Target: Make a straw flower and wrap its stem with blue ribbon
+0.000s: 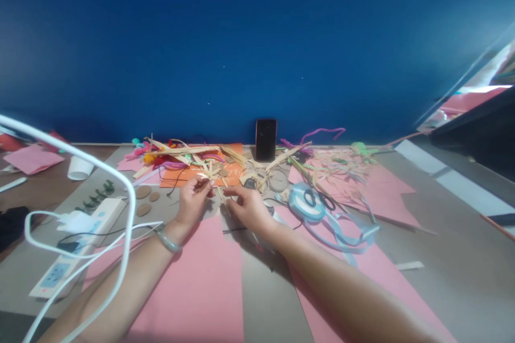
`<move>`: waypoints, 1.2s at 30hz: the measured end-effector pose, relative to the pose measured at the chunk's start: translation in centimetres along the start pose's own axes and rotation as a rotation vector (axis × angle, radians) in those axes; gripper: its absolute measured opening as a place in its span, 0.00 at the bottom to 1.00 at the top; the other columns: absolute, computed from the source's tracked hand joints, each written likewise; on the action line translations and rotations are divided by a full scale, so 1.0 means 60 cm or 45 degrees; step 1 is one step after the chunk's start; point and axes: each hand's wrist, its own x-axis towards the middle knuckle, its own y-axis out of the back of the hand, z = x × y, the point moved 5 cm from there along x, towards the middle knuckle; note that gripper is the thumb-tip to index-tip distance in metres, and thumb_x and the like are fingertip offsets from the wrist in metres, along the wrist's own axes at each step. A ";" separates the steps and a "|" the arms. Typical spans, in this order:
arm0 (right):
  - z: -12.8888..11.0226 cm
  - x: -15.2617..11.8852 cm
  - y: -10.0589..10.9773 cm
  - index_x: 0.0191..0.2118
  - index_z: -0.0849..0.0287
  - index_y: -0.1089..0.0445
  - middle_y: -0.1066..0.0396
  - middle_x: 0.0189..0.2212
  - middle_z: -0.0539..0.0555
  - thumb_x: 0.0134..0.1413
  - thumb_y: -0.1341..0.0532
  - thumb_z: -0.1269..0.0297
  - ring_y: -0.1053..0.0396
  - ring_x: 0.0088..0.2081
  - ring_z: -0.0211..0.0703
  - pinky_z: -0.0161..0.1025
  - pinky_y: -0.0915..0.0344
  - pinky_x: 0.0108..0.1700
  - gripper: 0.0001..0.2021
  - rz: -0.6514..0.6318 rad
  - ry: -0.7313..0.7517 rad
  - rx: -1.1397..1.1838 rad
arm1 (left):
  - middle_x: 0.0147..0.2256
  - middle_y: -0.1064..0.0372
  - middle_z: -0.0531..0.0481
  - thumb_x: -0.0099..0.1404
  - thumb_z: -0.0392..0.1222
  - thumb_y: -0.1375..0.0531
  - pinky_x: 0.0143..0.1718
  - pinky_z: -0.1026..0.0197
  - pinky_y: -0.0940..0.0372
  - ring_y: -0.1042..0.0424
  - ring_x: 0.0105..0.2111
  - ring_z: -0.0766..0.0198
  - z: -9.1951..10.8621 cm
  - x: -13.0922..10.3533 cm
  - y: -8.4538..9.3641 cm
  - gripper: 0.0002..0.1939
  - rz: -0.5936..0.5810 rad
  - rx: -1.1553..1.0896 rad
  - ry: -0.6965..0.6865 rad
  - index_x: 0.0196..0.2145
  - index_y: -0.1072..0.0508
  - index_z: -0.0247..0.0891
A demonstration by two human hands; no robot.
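Pinching a pale strip [210, 176] in your left hand [196, 193], you bend your right hand's [245, 204] fingers close by. Whether the right grips anything, you cannot tell.

Both forearms are reaching in from the near edge, the left hand [197, 196] pinching its fingertips, the right hand [250, 209] curling its fingers beside it.

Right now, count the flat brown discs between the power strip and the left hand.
3. The far disc lies at the back, the right disc is closest to the left hand, and the near disc lies in front. The left forearm may hide others.
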 end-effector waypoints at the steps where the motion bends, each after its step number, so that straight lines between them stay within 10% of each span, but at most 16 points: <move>1: -0.004 -0.002 0.001 0.45 0.60 0.26 0.23 0.32 0.52 0.53 0.43 0.69 0.34 0.23 0.37 0.35 0.36 0.31 0.15 0.008 0.045 -0.093 | 0.21 0.33 0.55 0.59 0.45 0.36 0.26 0.67 0.35 0.32 0.22 0.69 0.001 0.000 0.001 0.10 0.007 0.006 0.005 0.29 0.32 0.37; 11: -0.049 -0.033 -0.033 0.43 0.60 0.29 0.30 0.32 0.54 0.53 0.45 0.75 0.36 0.35 0.43 0.41 0.45 0.46 0.13 -0.492 0.645 -0.677 | 0.20 0.34 0.56 0.59 0.47 0.37 0.24 0.67 0.36 0.33 0.21 0.69 -0.005 0.007 0.007 0.11 0.076 -0.018 -0.003 0.30 0.32 0.37; 18: -0.062 -0.063 -0.045 0.44 0.56 0.29 0.33 0.33 0.54 0.51 0.44 0.76 0.40 0.35 0.43 0.40 0.46 0.45 0.16 -0.870 0.705 -0.679 | 0.19 0.33 0.55 0.56 0.49 0.36 0.20 0.68 0.38 0.33 0.19 0.68 -0.012 0.013 0.011 0.13 0.125 -0.036 0.050 0.30 0.31 0.37; 36: -0.022 -0.001 0.012 0.37 0.59 0.34 0.28 0.33 0.53 0.48 0.48 0.78 0.34 0.35 0.44 0.41 0.45 0.45 0.12 0.062 0.469 -0.477 | 0.21 0.32 0.55 0.54 0.47 0.35 0.24 0.66 0.35 0.30 0.20 0.68 -0.003 0.012 0.007 0.13 0.093 -0.106 0.035 0.30 0.31 0.36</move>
